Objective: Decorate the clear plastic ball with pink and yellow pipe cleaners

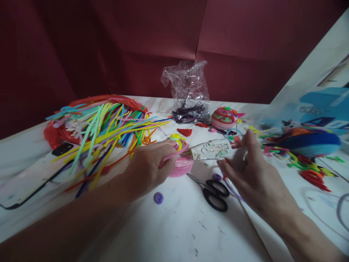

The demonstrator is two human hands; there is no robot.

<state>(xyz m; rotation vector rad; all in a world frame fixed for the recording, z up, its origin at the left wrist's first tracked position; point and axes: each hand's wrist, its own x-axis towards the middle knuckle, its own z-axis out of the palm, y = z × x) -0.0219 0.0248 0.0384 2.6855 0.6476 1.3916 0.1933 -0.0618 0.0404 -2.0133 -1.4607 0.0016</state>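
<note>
My left hand [152,163] is closed around a pink pipe-cleaner piece [182,168], a rounded coil with yellow and white loops on top. Much of that piece is hidden behind my fingers. In my right hand [253,163] is a white patterned hot glue gun [211,148], lying nearly level, its nozzle pointing left. The nozzle tip is close against the pink piece; whether it touches, I cannot tell. Black-handled scissors [215,193] lie on the table just below the glue gun. Purple round beads [158,198] rest nearby.
Colourful pipe cleaners [109,127] spill from a red bag at left, beside a phone [32,174]. A clear plastic bag [189,91] of dark strands stands behind. A pink ball ornament [224,118] sits back right; a blue coiled piece [311,142] is farther right.
</note>
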